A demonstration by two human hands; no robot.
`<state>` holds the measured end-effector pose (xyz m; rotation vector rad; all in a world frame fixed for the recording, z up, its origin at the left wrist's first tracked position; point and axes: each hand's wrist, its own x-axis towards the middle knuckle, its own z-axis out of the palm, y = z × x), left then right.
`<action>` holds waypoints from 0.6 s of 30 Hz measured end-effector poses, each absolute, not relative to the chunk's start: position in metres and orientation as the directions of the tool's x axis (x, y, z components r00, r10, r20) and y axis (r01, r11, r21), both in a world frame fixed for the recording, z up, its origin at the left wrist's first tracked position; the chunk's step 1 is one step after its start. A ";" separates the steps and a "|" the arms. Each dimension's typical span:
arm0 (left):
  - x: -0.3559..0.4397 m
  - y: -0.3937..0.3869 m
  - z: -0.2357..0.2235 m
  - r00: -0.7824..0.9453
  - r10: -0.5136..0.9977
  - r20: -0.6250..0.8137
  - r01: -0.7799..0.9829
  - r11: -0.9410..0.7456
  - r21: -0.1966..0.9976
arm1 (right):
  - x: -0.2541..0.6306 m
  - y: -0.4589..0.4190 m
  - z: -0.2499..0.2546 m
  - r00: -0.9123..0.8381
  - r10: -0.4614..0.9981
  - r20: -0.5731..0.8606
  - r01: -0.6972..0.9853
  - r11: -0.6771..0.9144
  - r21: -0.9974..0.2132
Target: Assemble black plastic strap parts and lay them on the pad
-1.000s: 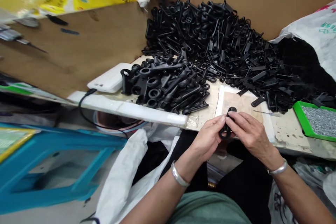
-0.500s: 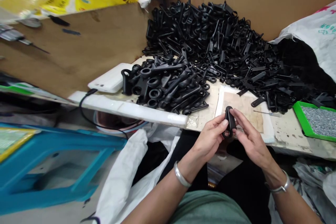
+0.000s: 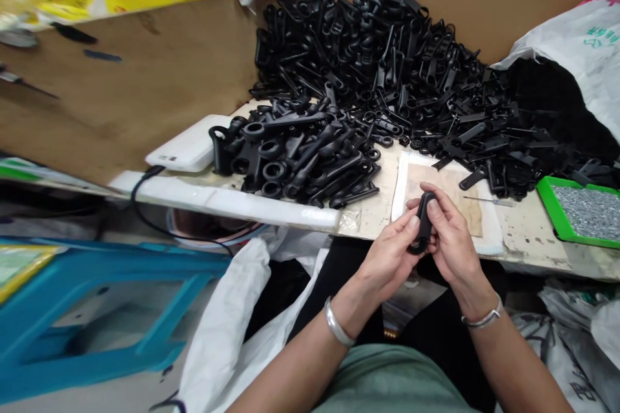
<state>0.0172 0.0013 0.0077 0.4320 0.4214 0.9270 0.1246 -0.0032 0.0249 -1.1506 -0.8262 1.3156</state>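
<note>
A black elongated plastic part (image 3: 423, 224) with a ring-like lower end is held between both hands, just over the table's front edge. My left hand (image 3: 391, 257) is closed on its lower left side, thumb on top. My right hand (image 3: 451, 240) grips the upper right side, its thumb pressed on the face. Behind them a sheet of cardboard on white cloth (image 3: 400, 197) lies on the table. A thin screwdriver (image 3: 487, 201) rests on the cloth. To the left sits a heap of black parts with ringed ends (image 3: 295, 155).
A large pile of black plastic parts (image 3: 368, 58) fills the back. At right is a green tray (image 3: 549, 206) of small metal pieces. A white power bank (image 3: 186, 145) with a black cable lies left, behind a white foam strip (image 3: 232, 200). A blue stool (image 3: 97, 310) stands lower left.
My right hand has closed in on the black part, its thumb now lying on the face. My left hand keeps its hold. The whole view has shifted slightly.
</note>
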 end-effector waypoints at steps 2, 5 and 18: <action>0.018 0.000 0.007 0.518 0.842 -0.149 -0.640 0.497 0.586 | 0.122 -0.004 0.023 0.168 0.977 -0.134 -0.317 -0.076 -0.946; 0.018 -0.002 0.003 0.407 0.912 -0.054 -0.513 0.277 0.812 | 0.120 -0.003 0.019 0.246 0.966 -0.082 -0.339 0.007 -0.941; 0.008 -0.003 0.006 0.277 0.960 -0.048 -0.068 0.070 0.995 | 0.131 -0.010 0.010 0.220 0.975 -0.041 -0.307 0.029 -0.951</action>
